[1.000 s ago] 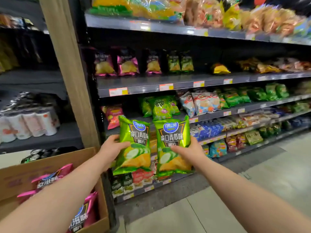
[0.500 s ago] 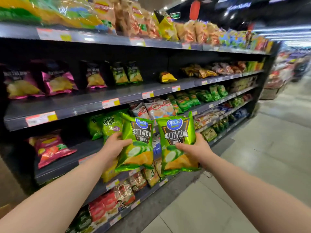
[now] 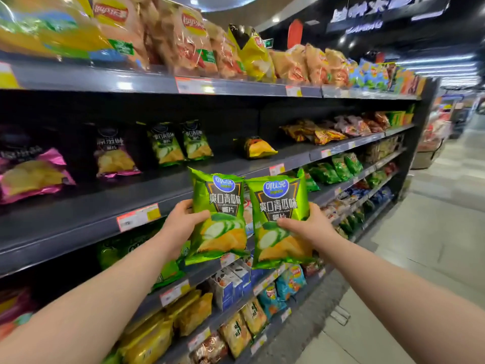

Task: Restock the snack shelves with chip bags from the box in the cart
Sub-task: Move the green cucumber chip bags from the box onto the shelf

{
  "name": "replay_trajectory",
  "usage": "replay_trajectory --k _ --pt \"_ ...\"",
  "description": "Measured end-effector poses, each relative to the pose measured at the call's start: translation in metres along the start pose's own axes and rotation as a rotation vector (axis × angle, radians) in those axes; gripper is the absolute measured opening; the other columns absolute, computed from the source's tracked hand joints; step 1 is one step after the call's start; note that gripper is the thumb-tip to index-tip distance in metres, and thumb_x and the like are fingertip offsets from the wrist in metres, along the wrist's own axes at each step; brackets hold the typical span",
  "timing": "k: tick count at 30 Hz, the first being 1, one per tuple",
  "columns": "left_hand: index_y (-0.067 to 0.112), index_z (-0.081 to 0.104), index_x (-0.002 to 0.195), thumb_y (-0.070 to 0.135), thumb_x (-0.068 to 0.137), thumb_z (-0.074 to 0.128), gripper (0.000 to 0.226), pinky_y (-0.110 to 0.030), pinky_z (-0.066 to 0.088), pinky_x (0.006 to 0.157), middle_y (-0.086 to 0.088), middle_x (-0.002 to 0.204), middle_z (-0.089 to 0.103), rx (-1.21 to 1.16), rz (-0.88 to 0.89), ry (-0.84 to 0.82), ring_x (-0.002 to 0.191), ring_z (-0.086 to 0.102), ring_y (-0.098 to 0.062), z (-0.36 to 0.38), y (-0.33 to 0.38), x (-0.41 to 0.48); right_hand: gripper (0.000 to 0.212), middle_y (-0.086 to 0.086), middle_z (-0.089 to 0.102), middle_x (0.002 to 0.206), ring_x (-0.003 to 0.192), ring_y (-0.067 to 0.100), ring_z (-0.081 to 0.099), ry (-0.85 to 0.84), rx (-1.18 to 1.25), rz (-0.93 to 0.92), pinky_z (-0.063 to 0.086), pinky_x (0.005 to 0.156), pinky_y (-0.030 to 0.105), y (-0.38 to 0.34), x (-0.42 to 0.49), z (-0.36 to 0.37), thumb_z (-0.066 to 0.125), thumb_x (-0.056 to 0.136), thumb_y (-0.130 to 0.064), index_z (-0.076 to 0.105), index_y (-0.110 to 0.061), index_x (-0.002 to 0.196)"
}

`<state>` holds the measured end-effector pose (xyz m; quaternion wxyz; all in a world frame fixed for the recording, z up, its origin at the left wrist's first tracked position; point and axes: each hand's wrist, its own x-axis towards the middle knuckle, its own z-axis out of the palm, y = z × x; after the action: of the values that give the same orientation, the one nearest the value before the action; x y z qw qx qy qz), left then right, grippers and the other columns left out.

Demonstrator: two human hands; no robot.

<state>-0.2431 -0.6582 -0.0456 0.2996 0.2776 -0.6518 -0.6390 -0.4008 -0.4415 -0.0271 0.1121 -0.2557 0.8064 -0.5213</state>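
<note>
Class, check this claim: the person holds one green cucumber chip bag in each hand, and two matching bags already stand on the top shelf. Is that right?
Not quite. In the head view the left hand and right hand each hold a green cucumber chip bag, but the two matching bags stand on the second shelf down, not the top shelf.

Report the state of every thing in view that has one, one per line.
Left green foil chip bag: sealed, upright, gripped by left hand.
Right green foil chip bag: sealed, upright, gripped by right hand.
Yellow-and-black chip bag on grey metal shelf: tipped over.
Two green chip bags at shelf's back: standing upright.
Pink-and-black foil chip bag beside them: standing upright.
</note>
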Motion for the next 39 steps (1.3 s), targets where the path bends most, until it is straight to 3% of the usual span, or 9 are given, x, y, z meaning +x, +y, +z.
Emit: replay_trajectory --k 5,13,17,22,26,30,34,36,39 --pt "0.014 0.047 0.128 0.012 0.086 0.063 0.046 -0.016 0.046 0.050 0.005 0.103 0.066 -0.006 0.028 0.083 0.075 0.063 -0.006 0.004 0.011 0.054 0.057 0.005 0.061 0.111 0.100 0.023 0.060 -0.042 0.050 -0.059 0.049 0.094 0.041 -0.016 0.079 0.011 0.082 0.067 -0.031 0.046 -0.020 0.111" --pt "0.014 0.047 0.129 0.014 0.088 0.060 0.042 -0.029 0.047 0.063 -0.004 0.106 0.065 0.004 0.081 0.310 0.085 0.064 -0.016 0.002 0.039 0.136 0.067 0.001 0.056 0.110 0.100 0.019 0.053 -0.194 0.066 -0.187 0.045 0.086 0.033 -0.042 0.219 0.038 0.081 0.066 -0.037 0.048 -0.018 0.121" --pt "0.018 0.053 0.121 0.013 0.091 0.057 0.031 -0.031 0.048 0.065 -0.005 0.107 0.068 -0.005 0.093 0.416 0.085 0.065 -0.017 0.004 0.048 0.171 0.066 0.005 0.063 0.116 0.108 0.025 0.059 -0.294 0.084 -0.231 0.048 0.097 0.043 -0.059 0.281 0.045 0.082 0.066 -0.036 0.052 -0.017 0.121" --pt "0.018 0.055 0.116 0.013 0.090 0.058 0.027 -0.032 0.048 0.068 -0.006 0.109 0.067 -0.036 0.114 0.560 0.086 0.065 -0.017 0.004 0.052 0.200 0.059 0.006 0.063 0.115 0.105 0.026 0.062 -0.421 0.153 -0.290 0.050 0.095 0.046 -0.072 0.341 0.058 0.083 0.067 -0.032 0.046 -0.021 0.112" --pt "0.014 0.043 0.135 0.013 0.089 0.060 0.049 -0.034 0.051 0.072 -0.005 0.106 0.067 -0.014 0.093 0.652 0.090 0.065 -0.020 -0.004 0.051 0.216 0.065 0.002 0.060 0.109 0.097 0.020 0.058 -0.454 0.160 -0.320 0.049 0.084 0.035 -0.080 0.371 0.078 0.081 0.069 -0.033 0.047 -0.017 0.122" --pt "0.010 0.040 0.136 0.011 0.088 0.061 0.052 -0.017 0.046 0.056 0.003 0.091 0.064 0.022 0.099 0.708 0.075 0.061 -0.008 -0.015 0.052 0.237 0.056 0.002 0.062 0.106 0.088 0.015 0.060 -0.549 0.231 -0.322 0.048 0.073 0.028 -0.086 0.395 0.103 0.080 0.071 -0.028 0.047 -0.017 0.115" --pt "0.012 0.040 0.138 0.010 0.089 0.061 0.054 -0.026 0.047 0.067 -0.009 0.112 0.064 0.031 0.081 0.658 0.088 0.062 -0.018 -0.035 0.055 0.263 0.064 0.002 0.060 0.107 0.097 0.020 0.060 -0.547 0.231 -0.286 0.048 0.081 0.031 -0.098 0.416 0.127 0.081 0.070 -0.029 0.045 -0.017 0.121" --pt "0.014 0.044 0.135 0.010 0.089 0.061 0.049 -0.026 0.048 0.068 -0.007 0.109 0.065 0.041 0.078 0.655 0.088 0.062 -0.017 -0.045 0.056 0.275 0.059 -0.001 0.060 0.100 0.088 0.016 0.060 -0.552 0.238 -0.276 0.049 0.074 0.028 -0.101 0.426 0.139 0.081 0.070 -0.027 0.044 -0.020 0.115" --pt "0.014 0.044 0.136 0.010 0.087 0.062 0.052 -0.037 0.047 0.091 -0.015 0.123 0.061 0.060 0.087 0.698 0.104 0.059 -0.028 -0.063 0.053 0.294 0.063 -0.006 0.058 0.092 0.076 0.008 0.057 -0.553 0.294 -0.251 0.047 0.068 0.024 -0.106 0.439 0.158 0.082 0.070 -0.023 0.043 -0.021 0.120"
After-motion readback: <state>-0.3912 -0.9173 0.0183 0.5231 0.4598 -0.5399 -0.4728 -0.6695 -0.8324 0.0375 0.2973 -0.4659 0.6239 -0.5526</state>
